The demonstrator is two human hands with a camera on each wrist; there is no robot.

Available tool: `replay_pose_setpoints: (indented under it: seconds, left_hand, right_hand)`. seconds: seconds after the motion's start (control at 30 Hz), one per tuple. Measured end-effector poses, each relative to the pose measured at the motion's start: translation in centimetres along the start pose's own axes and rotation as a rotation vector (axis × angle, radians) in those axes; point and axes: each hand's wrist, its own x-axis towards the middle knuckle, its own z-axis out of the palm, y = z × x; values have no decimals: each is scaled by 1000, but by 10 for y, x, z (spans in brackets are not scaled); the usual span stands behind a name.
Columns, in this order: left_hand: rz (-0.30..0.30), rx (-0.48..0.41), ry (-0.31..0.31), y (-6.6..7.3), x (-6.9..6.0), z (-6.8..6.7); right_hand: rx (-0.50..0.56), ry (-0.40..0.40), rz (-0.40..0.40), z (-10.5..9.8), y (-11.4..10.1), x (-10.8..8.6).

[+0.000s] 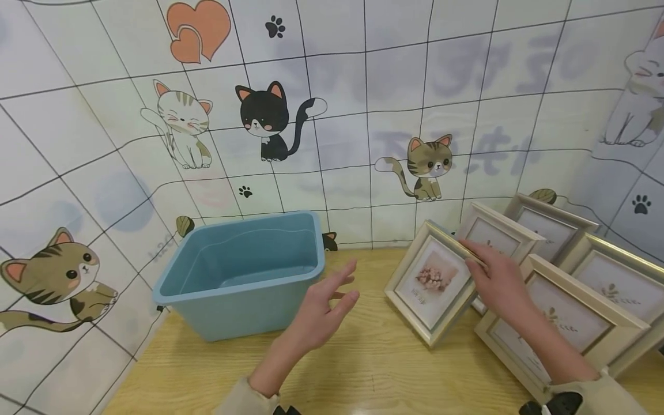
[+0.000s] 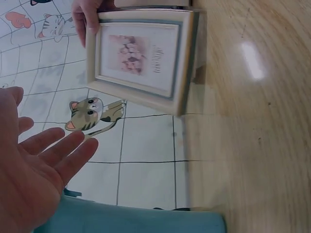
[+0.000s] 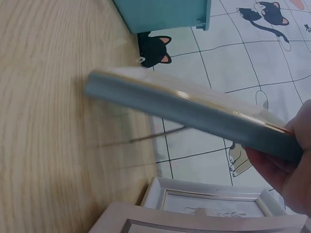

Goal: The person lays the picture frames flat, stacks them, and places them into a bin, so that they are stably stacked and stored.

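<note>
A gold-edged picture frame (image 1: 433, 279) with a pink flower print is tilted above the table, held at its upper right edge by my right hand (image 1: 500, 282). The right wrist view shows that picture frame (image 3: 194, 109) edge-on, thumb on one side and fingers curled on the other. My left hand (image 1: 324, 308) hovers in front of a blue plastic bin (image 1: 249, 308), its fingers extended and holding nothing. In the left wrist view the left hand (image 2: 43, 170) is palm-up beside the bin's rim (image 2: 131, 221).
Several more picture frames stand at the right, among them a cream one (image 1: 560, 323) in front and a grey one (image 1: 550, 225) behind. The wooden table (image 1: 363, 369) meets a tiled wall covering (image 1: 342, 144) with cartoon cats at the back.
</note>
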Motion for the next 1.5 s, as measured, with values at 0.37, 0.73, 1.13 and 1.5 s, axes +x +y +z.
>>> replay_pose_setpoints:
  seconds: [0.37,0.73,1.13,1.5]
  left_hand:
    - [-35,-33,8,-18,1,6]
    - [-37,-72,-1,-21,11,3]
    - [-3,-150,-24,0,32,11]
    - [-27,-341,-121,18,38,12]
  right_hand:
    - [228,-60,122,-4,-10,-17]
    - [378,-59,82,-3,-16,-23]
    - [628,-144,25,-4,-32,-25]
    - [741,-181,32,-8,-36,-28]
